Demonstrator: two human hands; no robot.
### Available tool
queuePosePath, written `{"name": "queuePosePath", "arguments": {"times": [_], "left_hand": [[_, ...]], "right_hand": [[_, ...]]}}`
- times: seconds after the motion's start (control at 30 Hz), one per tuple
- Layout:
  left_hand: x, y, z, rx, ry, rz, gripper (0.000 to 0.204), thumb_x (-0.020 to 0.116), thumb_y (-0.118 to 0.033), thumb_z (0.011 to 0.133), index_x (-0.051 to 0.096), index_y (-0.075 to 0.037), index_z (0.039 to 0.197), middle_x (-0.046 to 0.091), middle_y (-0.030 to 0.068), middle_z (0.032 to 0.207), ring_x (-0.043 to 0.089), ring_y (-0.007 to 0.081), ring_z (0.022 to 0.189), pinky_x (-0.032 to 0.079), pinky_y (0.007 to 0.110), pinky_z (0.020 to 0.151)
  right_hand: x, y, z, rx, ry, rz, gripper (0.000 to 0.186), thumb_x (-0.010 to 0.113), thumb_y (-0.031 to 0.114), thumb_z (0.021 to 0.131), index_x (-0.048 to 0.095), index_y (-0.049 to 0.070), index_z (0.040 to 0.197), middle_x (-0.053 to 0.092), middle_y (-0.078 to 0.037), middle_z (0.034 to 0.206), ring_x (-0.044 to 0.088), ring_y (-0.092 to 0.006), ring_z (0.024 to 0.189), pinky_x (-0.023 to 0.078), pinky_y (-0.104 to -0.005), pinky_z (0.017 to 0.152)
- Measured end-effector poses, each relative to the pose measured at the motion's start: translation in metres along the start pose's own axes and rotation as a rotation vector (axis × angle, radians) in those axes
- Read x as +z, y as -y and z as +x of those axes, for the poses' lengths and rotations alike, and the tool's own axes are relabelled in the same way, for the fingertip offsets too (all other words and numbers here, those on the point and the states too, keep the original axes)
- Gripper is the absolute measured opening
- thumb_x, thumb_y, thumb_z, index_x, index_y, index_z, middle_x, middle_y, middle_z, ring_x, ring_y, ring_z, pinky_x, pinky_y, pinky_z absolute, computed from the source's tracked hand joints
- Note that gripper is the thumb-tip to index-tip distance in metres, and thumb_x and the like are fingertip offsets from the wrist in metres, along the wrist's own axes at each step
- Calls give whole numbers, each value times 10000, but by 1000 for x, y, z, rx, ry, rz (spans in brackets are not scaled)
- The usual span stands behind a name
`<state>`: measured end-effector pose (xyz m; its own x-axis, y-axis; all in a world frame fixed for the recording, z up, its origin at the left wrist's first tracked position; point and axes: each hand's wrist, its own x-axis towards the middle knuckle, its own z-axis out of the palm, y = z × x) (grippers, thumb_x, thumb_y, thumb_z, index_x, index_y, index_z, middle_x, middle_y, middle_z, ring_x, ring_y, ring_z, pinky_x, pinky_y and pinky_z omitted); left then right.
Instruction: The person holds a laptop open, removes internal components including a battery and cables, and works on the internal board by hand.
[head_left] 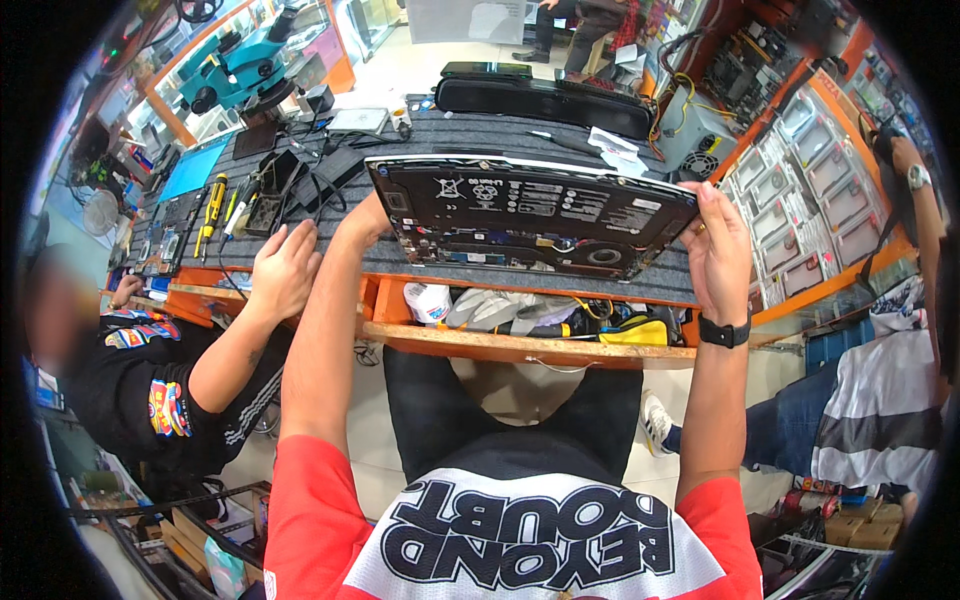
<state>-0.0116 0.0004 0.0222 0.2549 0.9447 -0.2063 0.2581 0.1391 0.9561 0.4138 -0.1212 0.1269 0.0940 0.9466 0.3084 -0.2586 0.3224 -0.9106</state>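
Your right hand [714,240] pinches the laptop [540,215] by its right edge; your left hand [370,218] is at its left edge, fingers hidden behind, so you cannot tell its grip. The laptop, innards bared, tilts between them along the counter's [655,285] near edge.

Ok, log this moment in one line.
laptop: tilted, circuitry exposed | left hand: at left edge, partly hidden | right hand: holding right edge | drawer: open below
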Motion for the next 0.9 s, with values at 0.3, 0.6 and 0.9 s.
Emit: {"name": "queuePosePath", "arguments": {"times": [0.3,0.6,0.9], "left_hand": [[-11,8,7,-119,58,-49,313,657,-236,935,668,-75,1202,717,77,1095,705,188,927,571,379,767],[-27,7,-1,-76,16,61,258,648,-204,932,694,-67,1146,728,47,1038,704,187,893,574,397,751],[-3,-4,-11,117,34,163,421,761,-70,778,666,-34,1186,685,3,1085,610,125,873,547,319,649]], "right_hand": [[-14,-2,10,63,1,-53,296,615,293,1030,721,36,1129,560,104,762,334,18,589,252,-179,513],[-19,-13,15,32,44,-93,255,623,286,1025,730,68,1101,578,121,764,390,21,598,278,-176,509],[-19,-1,0,71,73,-82,230,612,271,1031,721,68,1034,608,94,844,461,19,685,321,-170,567]]}}
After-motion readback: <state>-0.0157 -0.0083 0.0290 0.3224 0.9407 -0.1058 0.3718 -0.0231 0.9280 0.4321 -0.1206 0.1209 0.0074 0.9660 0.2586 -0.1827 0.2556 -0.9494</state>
